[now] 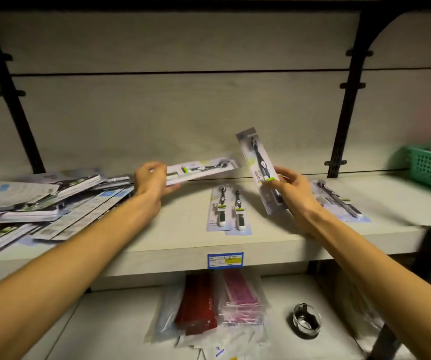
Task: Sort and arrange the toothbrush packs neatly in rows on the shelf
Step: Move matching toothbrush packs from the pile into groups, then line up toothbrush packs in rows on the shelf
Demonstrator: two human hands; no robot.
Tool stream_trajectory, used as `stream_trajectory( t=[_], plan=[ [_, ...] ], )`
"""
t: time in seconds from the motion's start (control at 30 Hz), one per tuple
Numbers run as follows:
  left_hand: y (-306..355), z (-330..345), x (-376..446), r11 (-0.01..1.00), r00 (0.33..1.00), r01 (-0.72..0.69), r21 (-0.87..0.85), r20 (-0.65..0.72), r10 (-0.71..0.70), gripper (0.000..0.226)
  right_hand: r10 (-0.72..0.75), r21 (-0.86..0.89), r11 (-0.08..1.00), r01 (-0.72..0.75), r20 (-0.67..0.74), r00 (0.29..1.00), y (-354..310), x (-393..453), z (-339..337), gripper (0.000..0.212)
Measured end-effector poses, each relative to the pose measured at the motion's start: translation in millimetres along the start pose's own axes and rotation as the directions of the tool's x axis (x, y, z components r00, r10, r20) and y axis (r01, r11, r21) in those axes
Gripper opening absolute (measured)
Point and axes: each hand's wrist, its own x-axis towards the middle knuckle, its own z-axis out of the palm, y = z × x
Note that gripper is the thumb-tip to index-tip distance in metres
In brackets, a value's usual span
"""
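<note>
My left hand [150,181] grips one end of a toothbrush pack [204,170], which is lifted and lies nearly level above the shelf [183,245]. My right hand [291,189] holds a second toothbrush pack [257,162] upright and tilted left. Two packs [228,211] lie flat side by side on the shelf between my hands. Another pack [339,201] lies flat to the right of my right hand. A loose heap of several packs [45,201] covers the shelf's left end.
A green plastic basket [430,165] stands at the far right of the shelf. Black shelf brackets [344,105] run up the back wall. A price label [225,260] is on the shelf edge. The lower shelf holds bagged items [209,307] and a small glass dish [306,320].
</note>
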Motion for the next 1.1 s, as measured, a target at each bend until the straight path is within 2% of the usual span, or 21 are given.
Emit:
stream_trajectory(
  t=[0.07,0.1,0.17,0.23,0.27,0.37,0.43,0.5,0.57,0.7,0.87,0.97,1.1],
  plan=[
    [-19.2,3.2,-4.6,0.978,0.999,-0.039,0.205,-0.01,0.042,0.033,0.008,-0.022,1.0,-0.008,0.022,1.0,4.3,-1.5,-7.0,0.045],
    [-26.5,2.6,-7.2,0.934,0.995,-0.098,0.343,0.037,0.09,0.035,0.006,-0.043,0.999,-0.004,0.047,0.999,5.6,-2.0,-8.0,0.046],
    [-34.8,-1.5,-14.7,0.802,0.97,-0.233,0.55,0.188,0.153,0.031,0.01,-0.084,0.996,0.001,0.129,0.992,7.1,-3.4,-5.5,0.045],
    [-35.8,-5.6,-22.0,0.635,0.945,-0.322,0.702,0.276,0.174,0.021,-0.008,-0.118,0.993,0.03,0.186,0.982,8.6,-6.2,-2.4,0.044],
    [-34.2,-6.3,-22.0,0.59,0.942,-0.335,0.734,0.283,0.183,0.016,-0.026,-0.137,0.989,0.053,0.195,0.98,8.3,-6.4,-1.5,0.045],
    [-25.9,-5.0,-22.5,0.567,0.935,-0.352,0.745,0.308,0.176,0.019,-0.074,-0.149,0.983,0.103,0.193,0.978,7.5,-5.9,-2.1,0.047],
    [-22.9,-5.0,-27.2,0.434,0.909,-0.414,0.8,0.387,0.153,0.019,-0.097,-0.13,0.984,0.12,0.172,0.98,7.5,-6.9,-2.6,0.047],
    [-21.2,-9.3,-34.5,0.239,0.865,-0.498,0.833,0.459,0.201,0.019,-0.123,-0.105,0.985,0.138,0.137,0.983,7.1,-8.1,-2.4,0.044],
    [-22.4,-18.3,-41.7,0.111,0.82,-0.552,0.827,0.514,0.251,0.021,-0.122,-0.079,0.988,0.132,0.117,0.986,4.9,-9.5,-1.6,0.042],
    [-20.3,-43.6,-47.8,0.064,0.779,-0.61,0.79,0.583,0.229,0.029,-0.061,-0.026,0.998,0.065,0.135,0.989,-2.8,-19.1,6.1,0.05],
    [-9.4,-98.8,-50.4,-0.004,0.698,-0.659,0.752,0.614,0.368,0.051,-0.172,-0.055,0.982,0.18,0.137,0.976,-21.3,-50.5,48.6,0.06],
    [-1.3,-139.4,-58.3,-0.024,0.67,-0.679,0.734,0.633,0.387,0.066,-0.215,-0.055,0.972,0.227,0.169,0.962,-36.5,-75.0,84.6,0.059],
    [16.6,-225.1,-81.0,-0.059,0.519,-0.755,0.653,0.65,0.554,0.063,-0.258,-0.004,0.964,0.264,0.207,0.944,-57.7,-130.5,157.3,0.056]
  ],
)
